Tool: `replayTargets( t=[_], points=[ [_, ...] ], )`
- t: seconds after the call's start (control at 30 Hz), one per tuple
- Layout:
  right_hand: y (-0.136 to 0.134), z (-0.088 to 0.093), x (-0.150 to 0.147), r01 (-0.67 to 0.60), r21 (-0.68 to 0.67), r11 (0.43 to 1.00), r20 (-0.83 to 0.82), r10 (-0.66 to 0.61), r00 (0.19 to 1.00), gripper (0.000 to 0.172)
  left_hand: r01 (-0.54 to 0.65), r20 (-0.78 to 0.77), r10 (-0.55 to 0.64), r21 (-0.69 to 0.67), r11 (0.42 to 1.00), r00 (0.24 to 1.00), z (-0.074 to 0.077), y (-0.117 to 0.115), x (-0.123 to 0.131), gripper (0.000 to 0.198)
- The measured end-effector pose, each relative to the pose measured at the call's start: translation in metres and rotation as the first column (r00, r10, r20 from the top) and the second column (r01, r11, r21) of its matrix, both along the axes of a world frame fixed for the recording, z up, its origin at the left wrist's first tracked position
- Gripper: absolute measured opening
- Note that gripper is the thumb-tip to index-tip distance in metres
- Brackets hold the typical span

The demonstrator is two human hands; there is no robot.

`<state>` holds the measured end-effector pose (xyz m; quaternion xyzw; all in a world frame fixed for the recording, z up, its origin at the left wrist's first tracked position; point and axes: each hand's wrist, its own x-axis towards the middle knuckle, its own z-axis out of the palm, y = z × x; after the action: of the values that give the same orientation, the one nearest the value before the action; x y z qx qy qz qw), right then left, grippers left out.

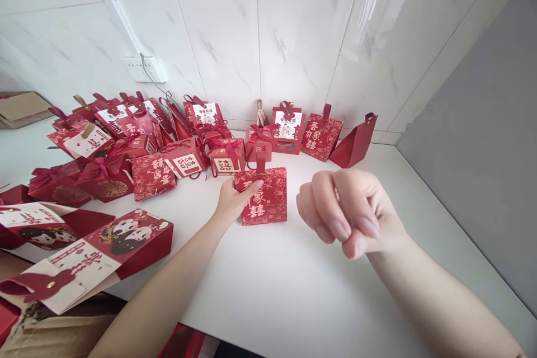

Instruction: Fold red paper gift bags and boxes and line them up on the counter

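Note:
My left hand grips the left side of a red gift box, its thumb across the printed front. The box stands upright on the white table, with gold Chinese characters, a pale flower pattern and a dark red ribbon loop on top. Raised to the right of that box, apart from it, my right hand is curled into a fist. Nothing shows between its fingers. Behind it stand a flower-printed red gift box and a plain red wedge-shaped box turned sideways.
Ribboned red boxes crowd the left and back of the white table. Two larger boxes with cartoon figures lie at left, above brown cardboard. A tiled wall with a socket strip rises behind; a grey panel bounds the right.

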<state>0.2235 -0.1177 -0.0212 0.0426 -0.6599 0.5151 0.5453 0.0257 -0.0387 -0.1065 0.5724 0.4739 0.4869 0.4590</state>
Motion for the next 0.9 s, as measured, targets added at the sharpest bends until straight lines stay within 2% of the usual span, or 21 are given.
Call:
replayTargets(
  t=[0.2, 0.33, 0.4, 0.7, 0.9],
  points=[
    [0.0, -0.001, -0.0028, -0.195, -0.114, 0.974, -0.065, 0.188, 0.98, 0.036, 0.002, -0.004, -0.002, 0.009, 1.0, 1.0, 0.0009, -0.0009, 0.0008, 0.043],
    [-0.0004, 0.0016, -0.0008, -0.382, -0.138, 0.914, -0.124, 0.366, 0.922, 0.025, 0.01, 0.005, -0.01, -0.012, 1.0, 1.0, -0.0008, 0.0, 0.0002, 0.042],
    [0.0003, 0.0028, -0.0003, -0.431, -0.115, 0.895, -0.13, 0.416, 0.9, 0.021, 0.018, 0.006, -0.018, -0.017, 1.0, 1.0, -0.0017, 0.0004, -0.0004, 0.041],
    [0.0013, 0.0014, -0.0031, -0.392, -0.096, 0.915, -0.083, 0.385, 0.919, 0.026, 0.01, -0.046, -0.01, 0.012, 1.0, 0.999, -0.0026, -0.001, -0.0005, 0.046],
    [0.0007, 0.0001, -0.0042, -0.305, -0.106, 0.946, -0.071, 0.299, 0.952, 0.027, 0.011, -0.055, -0.011, 0.012, 1.0, 0.998, -0.0014, -0.0017, -0.0007, 0.048]
  ],
)
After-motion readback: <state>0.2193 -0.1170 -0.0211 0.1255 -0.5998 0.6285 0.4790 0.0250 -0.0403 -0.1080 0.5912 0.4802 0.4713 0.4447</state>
